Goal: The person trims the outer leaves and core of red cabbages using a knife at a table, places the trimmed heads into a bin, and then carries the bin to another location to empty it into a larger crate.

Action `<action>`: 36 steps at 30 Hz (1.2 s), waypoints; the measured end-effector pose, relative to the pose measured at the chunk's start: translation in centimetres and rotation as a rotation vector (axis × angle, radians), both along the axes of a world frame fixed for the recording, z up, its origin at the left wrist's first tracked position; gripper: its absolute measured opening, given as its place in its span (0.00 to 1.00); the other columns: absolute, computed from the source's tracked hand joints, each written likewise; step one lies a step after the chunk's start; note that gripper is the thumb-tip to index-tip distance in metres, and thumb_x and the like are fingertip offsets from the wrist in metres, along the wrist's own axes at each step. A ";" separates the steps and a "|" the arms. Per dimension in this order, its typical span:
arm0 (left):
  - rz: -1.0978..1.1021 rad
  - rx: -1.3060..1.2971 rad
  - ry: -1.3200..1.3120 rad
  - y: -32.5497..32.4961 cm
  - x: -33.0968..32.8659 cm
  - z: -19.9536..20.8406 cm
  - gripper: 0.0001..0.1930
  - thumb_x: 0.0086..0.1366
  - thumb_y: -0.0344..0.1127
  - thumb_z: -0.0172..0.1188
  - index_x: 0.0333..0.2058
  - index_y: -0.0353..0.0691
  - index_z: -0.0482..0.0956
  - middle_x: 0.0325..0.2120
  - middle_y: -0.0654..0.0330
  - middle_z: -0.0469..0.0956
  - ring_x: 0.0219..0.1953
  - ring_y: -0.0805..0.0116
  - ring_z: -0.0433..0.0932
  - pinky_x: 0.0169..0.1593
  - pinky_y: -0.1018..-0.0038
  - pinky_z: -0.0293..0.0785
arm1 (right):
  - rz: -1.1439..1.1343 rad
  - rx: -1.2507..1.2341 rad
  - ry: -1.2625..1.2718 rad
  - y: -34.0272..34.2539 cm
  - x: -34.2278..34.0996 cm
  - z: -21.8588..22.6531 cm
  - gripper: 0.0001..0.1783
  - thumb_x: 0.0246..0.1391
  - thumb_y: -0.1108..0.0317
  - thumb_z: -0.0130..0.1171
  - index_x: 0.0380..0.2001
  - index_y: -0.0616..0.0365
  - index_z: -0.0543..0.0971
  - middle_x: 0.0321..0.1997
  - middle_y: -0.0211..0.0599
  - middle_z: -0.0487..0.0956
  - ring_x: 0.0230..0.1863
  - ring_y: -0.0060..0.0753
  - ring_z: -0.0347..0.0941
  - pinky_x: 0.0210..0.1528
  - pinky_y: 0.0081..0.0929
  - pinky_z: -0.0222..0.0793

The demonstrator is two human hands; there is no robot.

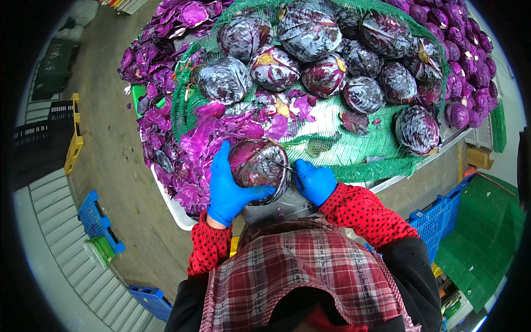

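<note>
I log left hand (pixel 233 188), fingers wide around purple cabbage (pixel 257 170), right hand (pixel 315 183), fingers curled on thin knife (pixel 280 164), frame centre.

The hands (pixel 229 187) are blue-gloved, sleeves (pixel 362 213) black-dotted red — cabbage (pixel 259 169) mottled dark purple, netting (pixel 387 169) green.

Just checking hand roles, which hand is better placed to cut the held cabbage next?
Probably the right hand: it grips what looks like a thin knife reaching over the cabbage, while the left hand cups the cabbage's left and near sides.
</note>
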State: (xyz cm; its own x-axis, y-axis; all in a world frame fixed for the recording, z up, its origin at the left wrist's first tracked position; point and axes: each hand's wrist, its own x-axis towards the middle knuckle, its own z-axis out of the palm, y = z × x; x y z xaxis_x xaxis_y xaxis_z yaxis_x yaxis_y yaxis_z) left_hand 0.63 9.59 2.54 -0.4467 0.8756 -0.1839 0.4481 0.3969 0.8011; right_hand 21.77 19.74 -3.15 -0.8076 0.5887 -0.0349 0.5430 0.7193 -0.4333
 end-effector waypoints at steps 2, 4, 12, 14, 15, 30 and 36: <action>0.006 -0.022 0.005 0.3 0.0 -0.4 0.63 0.31 0.43 0.82 0.64 0.30 0.52 0.60 0.47 0.62 0.60 0.55 0.64 0.63 0.64 0.62 | -0.030 -0.050 -0.018 0.0 -0.3 -0.9 0.11 0.49 0.66 0.56 0.34 0.55 0.67 0.23 0.40 0.75 0.21 0.46 0.75 0.19 0.42 0.68; 0.024 0.009 -0.054 0.7 -0.1 -0.8 0.63 0.30 0.47 0.82 0.63 0.27 0.53 0.58 0.44 0.63 0.59 0.51 0.65 0.63 0.62 0.62 | -0.089 -0.120 -0.036 0.2 -1.2 -3.3 0.15 0.50 0.60 0.59 0.36 0.54 0.67 0.24 0.44 0.76 0.22 0.51 0.74 0.21 0.46 0.68; 0.073 0.085 -0.402 -1.0 -3.7 -0.4 0.59 0.36 0.42 0.80 0.64 0.30 0.53 0.59 0.47 0.63 0.60 0.55 0.64 0.64 0.63 0.61 | 0.082 -0.258 -0.090 1.7 -4.3 0.8 0.10 0.52 0.71 0.49 0.38 0.61 0.68 0.28 0.52 0.79 0.28 0.56 0.78 0.27 0.52 0.71; 0.133 0.165 -0.099 -1.1 -1.8 0.8 0.60 0.36 0.44 0.80 0.64 0.31 0.52 0.59 0.47 0.62 0.60 0.55 0.63 0.64 0.63 0.60 | 0.063 -0.249 -0.064 1.6 -4.2 1.3 0.10 0.53 0.72 0.47 0.39 0.63 0.68 0.28 0.52 0.79 0.29 0.56 0.78 0.28 0.51 0.72; 0.127 0.155 -0.117 -1.1 -0.6 0.7 0.62 0.35 0.47 0.80 0.65 0.30 0.51 0.59 0.45 0.61 0.61 0.52 0.63 0.64 0.62 0.59 | 0.057 -0.254 -0.053 1.4 -4.2 1.1 0.10 0.53 0.72 0.47 0.39 0.64 0.68 0.28 0.52 0.79 0.29 0.56 0.78 0.28 0.52 0.72; 0.129 0.059 0.300 0.6 0.4 -0.1 0.67 0.28 0.57 0.79 0.62 0.24 0.54 0.56 0.39 0.65 0.57 0.42 0.66 0.60 0.57 0.63 | -0.035 -0.348 -0.105 0.6 -3.9 -2.7 0.19 0.47 0.71 0.52 0.43 0.66 0.66 0.22 0.55 0.77 0.24 0.60 0.75 0.25 0.53 0.68; 0.190 0.051 0.082 -0.1 -2.6 0.0 0.61 0.33 0.50 0.80 0.61 0.24 0.56 0.55 0.42 0.66 0.56 0.50 0.69 0.60 0.63 0.66 | -0.065 -0.328 -0.024 -0.1 -6.1 -1.8 0.18 0.49 0.67 0.54 0.43 0.61 0.67 0.26 0.53 0.79 0.25 0.59 0.75 0.26 0.53 0.70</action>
State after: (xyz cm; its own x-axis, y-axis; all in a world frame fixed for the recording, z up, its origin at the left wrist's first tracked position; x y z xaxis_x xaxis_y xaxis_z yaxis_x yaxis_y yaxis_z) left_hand -1.93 9.51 2.58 -0.6159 0.7817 -0.0978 0.4337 0.4401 0.7863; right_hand 15.69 19.64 -4.94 -0.7651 0.5934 -0.2500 0.5965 0.5069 -0.6223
